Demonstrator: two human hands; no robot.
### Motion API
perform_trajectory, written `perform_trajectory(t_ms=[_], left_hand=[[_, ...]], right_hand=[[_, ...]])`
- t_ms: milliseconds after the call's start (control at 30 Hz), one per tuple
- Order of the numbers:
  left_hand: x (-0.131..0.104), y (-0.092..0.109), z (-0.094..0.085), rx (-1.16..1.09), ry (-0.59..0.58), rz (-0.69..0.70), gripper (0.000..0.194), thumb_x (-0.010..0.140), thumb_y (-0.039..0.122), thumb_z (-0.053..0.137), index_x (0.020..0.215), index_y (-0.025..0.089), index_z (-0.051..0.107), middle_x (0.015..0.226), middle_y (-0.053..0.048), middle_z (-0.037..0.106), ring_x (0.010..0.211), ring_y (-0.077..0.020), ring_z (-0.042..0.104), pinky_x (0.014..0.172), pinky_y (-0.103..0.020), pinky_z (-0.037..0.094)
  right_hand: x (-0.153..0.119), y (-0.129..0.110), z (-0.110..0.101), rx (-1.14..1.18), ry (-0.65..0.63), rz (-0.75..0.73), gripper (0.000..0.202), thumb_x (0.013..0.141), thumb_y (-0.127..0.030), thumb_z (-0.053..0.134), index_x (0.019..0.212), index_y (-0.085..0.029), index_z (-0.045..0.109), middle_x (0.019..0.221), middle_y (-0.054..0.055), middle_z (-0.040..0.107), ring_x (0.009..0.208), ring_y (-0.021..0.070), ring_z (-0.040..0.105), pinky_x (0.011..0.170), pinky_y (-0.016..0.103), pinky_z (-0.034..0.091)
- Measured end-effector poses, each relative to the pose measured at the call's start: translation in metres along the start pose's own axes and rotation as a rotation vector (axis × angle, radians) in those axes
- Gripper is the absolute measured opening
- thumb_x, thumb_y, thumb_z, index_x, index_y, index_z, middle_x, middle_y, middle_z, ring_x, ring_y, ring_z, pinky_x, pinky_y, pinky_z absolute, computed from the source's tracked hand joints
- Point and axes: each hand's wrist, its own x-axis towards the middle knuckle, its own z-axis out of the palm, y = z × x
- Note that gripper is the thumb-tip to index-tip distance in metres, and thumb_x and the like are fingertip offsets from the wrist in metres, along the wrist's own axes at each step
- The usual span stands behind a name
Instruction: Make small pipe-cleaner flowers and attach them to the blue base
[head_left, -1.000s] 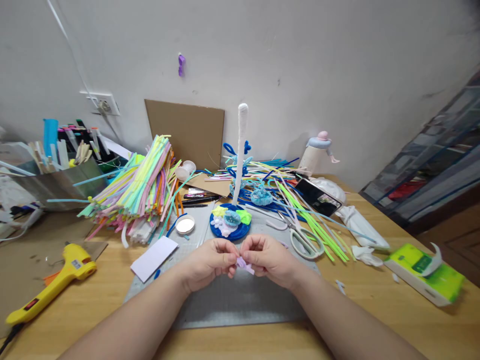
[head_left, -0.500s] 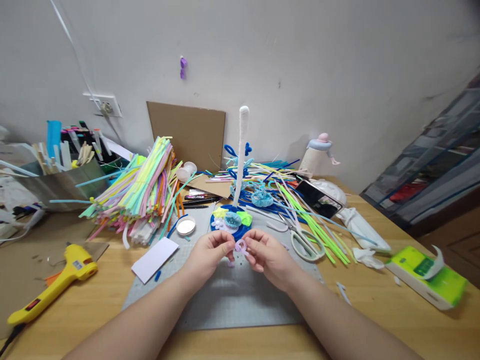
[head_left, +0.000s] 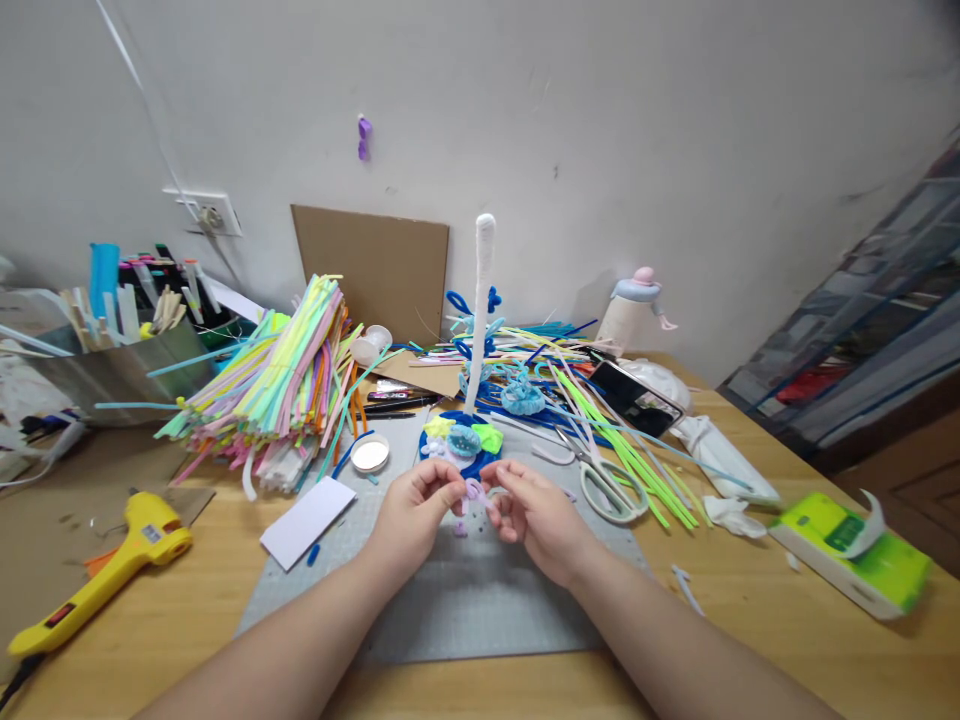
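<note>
Between my hands, low over the grey cutting mat [head_left: 480, 610], is a short lilac pipe cleaner [head_left: 475, 491] curled into a small loop. My left hand [head_left: 418, 505] pinches its left side between thumb and fingertips. On its right side, the bent fingers of my right hand [head_left: 536, 512] close on the curl, though the exact contact is small and partly hidden. A loose lilac bit [head_left: 460, 529] shows just below. Right behind my fingertips stands a blue round base [head_left: 431, 462] carrying yellow, green, light-blue and lilac fuzzy pieces, with a white wrapped post [head_left: 480, 300] rising there.
Scissors [head_left: 611, 485] lie right of my right hand, near green pipe cleaners [head_left: 630, 445] and a phone [head_left: 637, 395]. Leftward are a white card [head_left: 309, 520], a small round dish [head_left: 370, 454], a pipe-cleaner bundle [head_left: 281, 375] and a yellow glue gun [head_left: 112, 570]. A tissue pack [head_left: 855, 555] sits far right.
The fingers of my right hand have shifted slightly and spread a little around the lilac curl, whose loop has turned. My left hand keeps its pinch in nearly the same place.
</note>
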Motion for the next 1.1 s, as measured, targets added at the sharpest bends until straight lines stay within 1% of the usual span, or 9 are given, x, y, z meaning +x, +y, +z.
perform_trajectory(t_ms=[33,133,200,267,367,533,800,1000,1100], left_hand=[[-0.001,0.0,-0.001,0.057,0.058,0.063,0.013,0.077,0.026,0.058,0.07,0.016,0.054,0.061,0.002,0.053,0.058,-0.0114,0.05,0.06,-0.023,0.041],[-0.004,0.002,-0.001,0.242,0.153,0.226,0.009,0.078,0.022,0.055,0.071,0.017,0.057,0.069,0.0,0.055,0.064,-0.0123,0.052,0.064,-0.023,0.041],[-0.008,0.002,0.0,0.321,0.138,0.286,0.008,0.079,0.021,0.055,0.072,0.018,0.058,0.075,-0.002,0.057,0.068,-0.0135,0.054,0.066,-0.024,0.042],[-0.01,0.001,0.002,0.363,0.109,0.312,0.007,0.078,0.021,0.055,0.073,0.018,0.059,0.077,-0.003,0.058,0.072,-0.0147,0.055,0.069,-0.025,0.042],[-0.01,-0.001,0.002,0.362,0.09,0.277,0.005,0.078,0.023,0.056,0.077,0.019,0.059,0.079,-0.003,0.061,0.075,-0.0153,0.057,0.07,-0.025,0.044],[-0.006,-0.002,0.002,0.358,0.023,0.215,0.01,0.077,0.023,0.056,0.084,0.017,0.06,0.083,-0.005,0.062,0.075,-0.0153,0.06,0.068,-0.024,0.048],[-0.004,-0.006,0.002,0.476,0.025,0.157,0.011,0.078,0.023,0.054,0.083,0.017,0.061,0.08,-0.003,0.064,0.071,-0.0134,0.061,0.063,-0.023,0.048],[-0.002,-0.004,-0.004,0.669,0.169,0.211,0.004,0.072,0.018,0.054,0.074,0.016,0.058,0.068,0.0,0.06,0.061,-0.0111,0.056,0.058,-0.021,0.045],[-0.001,0.0,-0.005,0.69,0.196,0.229,0.003,0.071,0.016,0.053,0.071,0.017,0.057,0.067,0.001,0.058,0.059,-0.0103,0.054,0.056,-0.02,0.043]], right_hand=[[-0.001,0.0,0.001,0.005,-0.018,0.049,0.023,0.071,-0.034,0.066,0.079,-0.016,0.056,0.07,0.0,0.058,0.046,0.0059,0.05,0.033,0.013,0.028],[-0.005,0.005,0.007,-0.03,-0.21,0.171,0.024,0.071,-0.032,0.067,0.086,-0.016,0.056,0.077,0.002,0.06,0.047,0.0067,0.052,0.032,0.013,0.029],[-0.008,0.009,0.012,-0.014,-0.245,0.124,0.027,0.075,-0.037,0.063,0.09,-0.016,0.056,0.078,0.002,0.059,0.047,0.0057,0.052,0.032,0.012,0.029],[-0.009,0.012,0.015,0.009,-0.197,0.043,0.027,0.077,-0.04,0.061,0.085,-0.015,0.056,0.07,0.0,0.057,0.044,0.004,0.048,0.032,0.012,0.027],[-0.008,0.014,0.014,0.017,-0.167,0.029,0.024,0.077,-0.038,0.062,0.078,-0.014,0.055,0.062,-0.002,0.054,0.041,0.0032,0.045,0.031,0.012,0.023],[-0.005,0.012,0.009,-0.002,-0.12,0.061,0.021,0.077,-0.034,0.061,0.075,-0.014,0.055,0.058,-0.003,0.054,0.039,0.0024,0.042,0.032,0.012,0.022],[-0.005,0.011,0.009,-0.148,-0.086,0.057,0.019,0.077,-0.034,0.057,0.073,-0.016,0.052,0.055,-0.005,0.052,0.038,0.0034,0.041,0.033,0.013,0.021],[-0.005,0.01,0.008,-0.29,-0.068,0.039,0.018,0.072,-0.026,0.053,0.058,-0.016,0.046,0.043,-0.007,0.043,0.035,0.0032,0.032,0.035,0.016,0.018],[-0.006,0.007,0.006,-0.297,-0.09,0.001,0.017,0.068,-0.02,0.052,0.054,-0.016,0.044,0.04,-0.008,0.039,0.036,0.0029,0.026,0.036,0.017,0.015]])
